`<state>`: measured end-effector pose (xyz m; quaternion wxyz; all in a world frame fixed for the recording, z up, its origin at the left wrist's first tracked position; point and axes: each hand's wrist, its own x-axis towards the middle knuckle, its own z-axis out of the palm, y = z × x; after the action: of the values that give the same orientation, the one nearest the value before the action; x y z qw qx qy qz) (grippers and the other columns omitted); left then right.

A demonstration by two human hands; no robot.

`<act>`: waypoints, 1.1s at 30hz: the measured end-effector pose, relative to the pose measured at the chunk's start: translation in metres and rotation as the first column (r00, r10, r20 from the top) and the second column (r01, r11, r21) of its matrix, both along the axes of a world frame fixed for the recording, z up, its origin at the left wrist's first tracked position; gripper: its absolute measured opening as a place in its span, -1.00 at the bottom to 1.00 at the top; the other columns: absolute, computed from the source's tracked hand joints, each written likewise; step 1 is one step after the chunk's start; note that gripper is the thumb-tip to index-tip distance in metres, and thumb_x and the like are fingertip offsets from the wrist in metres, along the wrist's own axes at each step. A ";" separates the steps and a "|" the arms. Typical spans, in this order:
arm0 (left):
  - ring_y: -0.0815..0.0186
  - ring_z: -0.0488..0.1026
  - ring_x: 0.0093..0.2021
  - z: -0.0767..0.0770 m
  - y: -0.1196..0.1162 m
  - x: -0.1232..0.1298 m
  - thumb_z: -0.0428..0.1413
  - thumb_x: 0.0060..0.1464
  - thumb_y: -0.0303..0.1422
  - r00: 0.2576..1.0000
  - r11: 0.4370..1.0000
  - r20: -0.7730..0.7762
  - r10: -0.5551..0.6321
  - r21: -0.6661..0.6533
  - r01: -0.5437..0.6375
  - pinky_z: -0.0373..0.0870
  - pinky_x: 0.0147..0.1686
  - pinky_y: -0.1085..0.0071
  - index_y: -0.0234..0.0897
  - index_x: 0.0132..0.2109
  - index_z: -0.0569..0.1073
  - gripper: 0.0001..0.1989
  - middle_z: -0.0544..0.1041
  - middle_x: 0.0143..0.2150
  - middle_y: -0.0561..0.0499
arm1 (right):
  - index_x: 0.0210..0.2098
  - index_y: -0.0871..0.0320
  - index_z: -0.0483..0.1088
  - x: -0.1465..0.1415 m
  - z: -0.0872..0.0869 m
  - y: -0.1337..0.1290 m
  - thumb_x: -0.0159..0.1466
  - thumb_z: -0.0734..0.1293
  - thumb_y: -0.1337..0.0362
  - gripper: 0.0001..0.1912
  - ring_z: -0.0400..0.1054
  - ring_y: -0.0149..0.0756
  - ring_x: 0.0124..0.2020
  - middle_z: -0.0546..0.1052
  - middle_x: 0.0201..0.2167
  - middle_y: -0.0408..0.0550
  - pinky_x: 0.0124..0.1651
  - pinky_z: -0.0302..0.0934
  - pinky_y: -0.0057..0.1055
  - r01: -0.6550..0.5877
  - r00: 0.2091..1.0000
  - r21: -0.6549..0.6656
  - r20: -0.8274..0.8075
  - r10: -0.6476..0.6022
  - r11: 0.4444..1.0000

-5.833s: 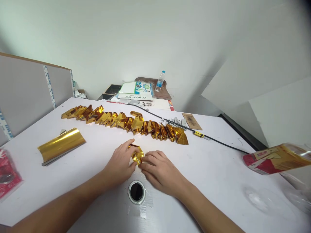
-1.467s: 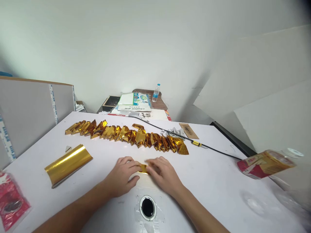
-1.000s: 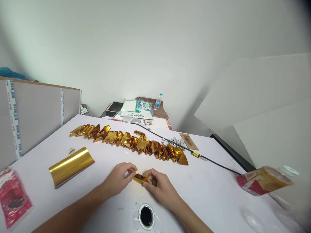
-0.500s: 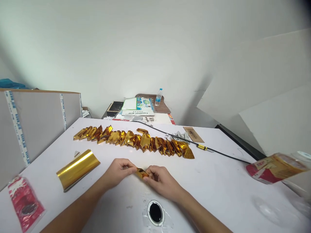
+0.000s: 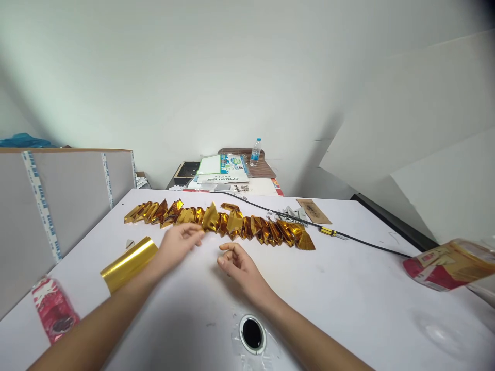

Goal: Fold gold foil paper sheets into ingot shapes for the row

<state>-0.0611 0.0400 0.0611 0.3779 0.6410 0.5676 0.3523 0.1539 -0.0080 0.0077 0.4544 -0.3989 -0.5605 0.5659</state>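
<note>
My left hand (image 5: pixel 181 245) is at the near side of a row of folded gold foil pieces (image 5: pixel 266 230). Its thumb and fingers pinch the lower left edge of one folded gold foil piece (image 5: pixel 211 217), which stands up in front of the row. My right hand (image 5: pixel 240 265) hovers lower and to the right, holding nothing, its fingers loosely curled and the thumb apart. Left of my hands lies a curved stack of gold foil sheets (image 5: pixel 129 264), partly covered by my left forearm.
A pink packet (image 5: pixel 56 312) lies at the left. A black cable (image 5: pixel 371 247) and a yellow-handled tool (image 5: pixel 328 231) cross the right side near a brown card (image 5: pixel 313 211). A plastic jar (image 5: pixel 450 264) lies at the right. A round table hole (image 5: pixel 252 334) is in front.
My hands have come apart. The left hand has carried the gold foil piece forward to the row, while the right hand has let go of it. The view has shifted slightly.
</note>
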 end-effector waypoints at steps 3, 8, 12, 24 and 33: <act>0.16 0.59 -0.23 0.015 0.034 -0.032 0.14 0.23 -0.22 0.879 0.985 -0.449 0.162 0.126 -0.117 0.42 -0.18 0.35 -0.30 -0.09 0.65 -0.71 0.66 -0.31 -0.05 | -0.04 0.15 0.46 0.018 -0.011 -0.013 0.33 0.38 -0.07 -0.57 0.25 -0.34 -0.36 0.38 -0.38 -0.14 -0.26 0.16 -0.38 -0.151 0.964 0.019 0.222 0.143 0.988; 0.06 0.60 -0.08 0.007 0.061 -0.044 0.17 0.20 -0.39 0.773 0.980 -0.603 0.197 0.147 -0.135 0.38 -0.07 0.34 -0.36 -0.02 0.65 -0.74 0.69 -0.22 -0.15 | -0.14 0.10 0.52 0.027 -0.026 -0.029 0.38 0.33 0.26 -0.87 0.37 -0.23 -0.18 0.52 -0.22 -0.03 -0.06 0.22 -0.26 -0.282 0.863 0.320 0.496 0.094 0.905; 0.01 0.59 -0.04 -0.005 0.071 -0.035 0.16 0.22 -0.41 0.722 0.981 -0.665 0.189 0.156 -0.114 0.38 -0.04 0.31 -0.36 -0.13 0.65 -0.81 0.67 -0.12 -0.27 | -0.14 0.09 0.50 0.024 -0.026 -0.029 0.36 0.35 0.34 -0.89 0.39 -0.19 -0.13 0.54 -0.22 -0.03 -0.01 0.22 -0.21 -0.333 0.838 0.418 0.543 0.061 0.845; 0.05 0.58 -0.05 0.021 -0.013 -0.104 -0.07 0.33 -0.09 0.712 0.986 -0.692 0.120 0.167 -0.004 0.39 -0.10 0.30 -0.17 -0.10 0.66 -0.56 0.67 -0.03 -0.10 | -0.14 0.09 0.50 0.025 -0.026 -0.028 0.41 0.33 0.29 -0.90 0.35 -0.20 -0.17 0.50 -0.26 -0.05 -0.05 0.19 -0.22 -0.384 0.804 0.405 0.589 0.085 0.830; 0.02 0.57 -0.01 -0.012 -0.082 -0.122 -0.04 0.28 -0.11 0.602 0.997 -0.796 0.064 0.082 0.003 0.43 0.00 0.19 -0.13 -0.15 0.68 -0.59 0.67 -0.05 -0.08 | -0.14 0.09 0.51 0.027 -0.026 -0.028 0.43 0.30 0.26 -0.87 0.34 -0.20 -0.19 0.49 -0.27 -0.04 -0.08 0.19 -0.21 -0.394 0.790 0.404 0.608 0.079 0.826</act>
<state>-0.1830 -0.0421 0.0493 0.0550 0.7348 0.6737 0.0570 0.1806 -0.0363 -0.0185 0.2781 -0.3369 -0.8458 0.3062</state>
